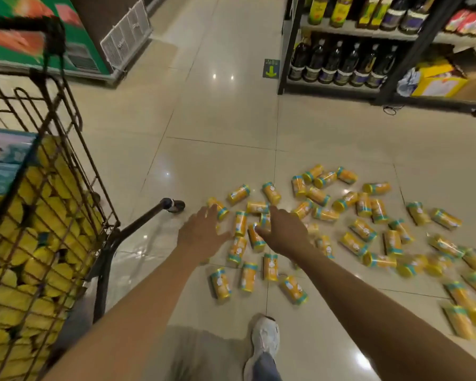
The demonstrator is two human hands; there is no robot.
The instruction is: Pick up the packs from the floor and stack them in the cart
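Several yellow packs with teal bands [363,229] lie scattered over the tiled floor, from the middle to the right edge. My left hand [199,232] reaches down over the near-left part of the heap, fingers spread, holding nothing. My right hand [283,232] hovers beside it, also open, its fingers over a pack [254,236] in the cluster. The black wire cart [52,204] stands at the left, its basket filled with many yellow packs [39,270].
The cart's leg and wheel [175,205] stick out toward the heap. A shelf of dark bottles [341,64] stands at the back right, a green cabinet [52,37] at the back left. My white shoe [264,342] is on the floor below the packs.
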